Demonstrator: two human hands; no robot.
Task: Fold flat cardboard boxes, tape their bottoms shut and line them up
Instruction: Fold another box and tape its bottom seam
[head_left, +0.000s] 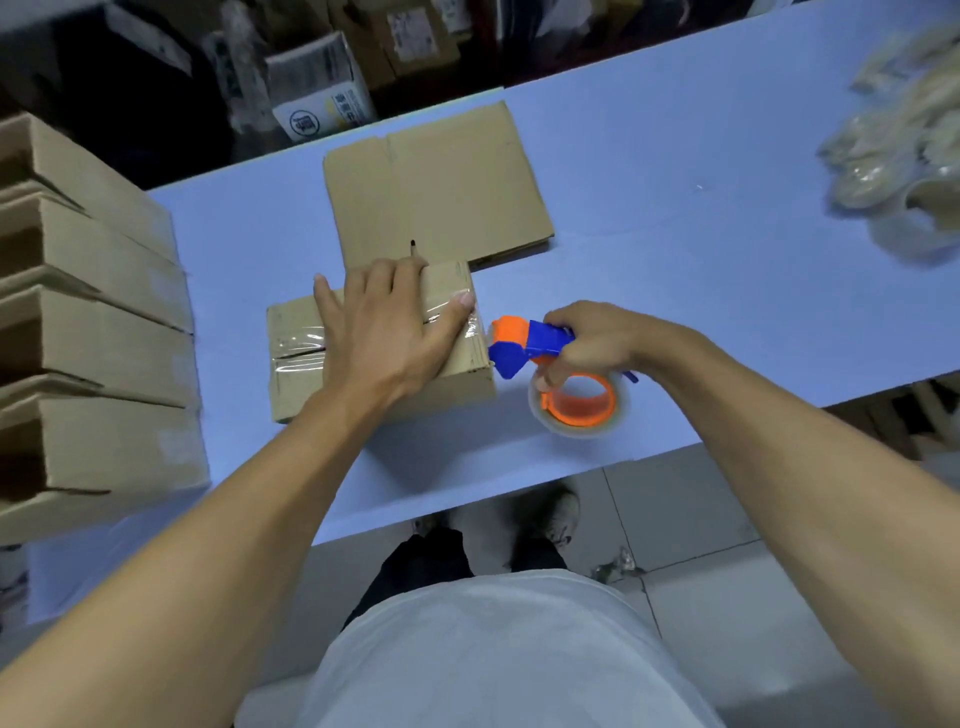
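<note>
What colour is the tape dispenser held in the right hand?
Blue body with orange parts, on the tape dispenser in the right hand; seen in the head view.

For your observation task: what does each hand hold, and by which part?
Right hand grips the blue-and-orange plastic tape dispenser by its handle. Left hand holds nothing; it presses flat on the brown cardboard box.

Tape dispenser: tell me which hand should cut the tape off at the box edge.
Right. The right hand already grips the tape dispenser at the right edge of the box, while the left hand lies flat on top, pinning it.
</note>
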